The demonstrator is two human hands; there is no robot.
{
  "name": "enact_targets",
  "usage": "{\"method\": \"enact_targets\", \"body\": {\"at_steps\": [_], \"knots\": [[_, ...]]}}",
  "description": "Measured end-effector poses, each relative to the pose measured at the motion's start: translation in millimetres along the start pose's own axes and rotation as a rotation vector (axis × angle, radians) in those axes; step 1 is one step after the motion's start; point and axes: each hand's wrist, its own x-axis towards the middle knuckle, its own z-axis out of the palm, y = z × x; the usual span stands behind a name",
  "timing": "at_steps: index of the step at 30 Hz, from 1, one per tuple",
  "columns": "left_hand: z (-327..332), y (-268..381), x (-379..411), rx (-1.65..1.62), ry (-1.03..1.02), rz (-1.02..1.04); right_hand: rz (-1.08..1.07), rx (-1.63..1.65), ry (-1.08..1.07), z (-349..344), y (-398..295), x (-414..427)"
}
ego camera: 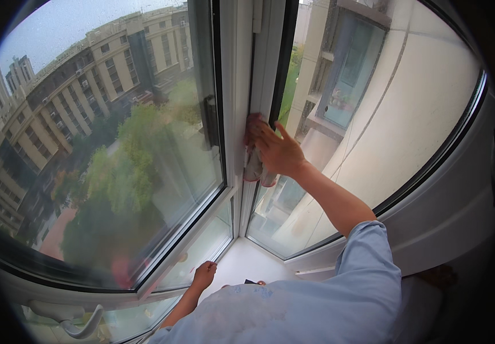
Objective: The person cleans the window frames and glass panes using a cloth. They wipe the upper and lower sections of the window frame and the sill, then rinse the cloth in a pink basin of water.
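My right hand (277, 148) presses a damp-looking, greyish cloth with a reddish edge (254, 165) against the white window frame (239, 86) at the corner between two panes. The cloth hangs below my fingers, and my thumb points up, apart from it. Lower down, my left hand (204, 275) is held with curled fingers beside the lower glass pane; whether anything small is in it cannot be told. The large left pane (144, 150) looks streaked or hazy.
A white window handle (80, 322) sticks out at the lower left. Below the corner lies a white sill (247, 258). On the right is a curved-looking pane (402, 107), with a beige outer wall behind it. Buildings and trees show outside on the left.
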Motion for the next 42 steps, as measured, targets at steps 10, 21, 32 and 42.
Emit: {"method": "enact_targets", "body": {"at_steps": [10, 21, 32, 42], "knots": [[20.6, 5.8, 20.5, 0.045, -0.011, 0.093, 0.092, 0.05, 0.198, -55.1, 31.2, 82.6], [4.7, -25.8, 10.8, 0.093, 0.068, 0.036, 0.071, 0.0, 0.227, -81.3, 58.7, 87.2], [33.1, -4.9, 32.3, 0.214, -0.12, 0.114, 0.077, -0.109, 0.31, -83.9, 73.2, 124.2], [53.7, 51.0, 51.3, 0.17, -0.189, 0.362, -0.284, 0.035, -0.092, -38.2, 32.0, 19.4]]}}
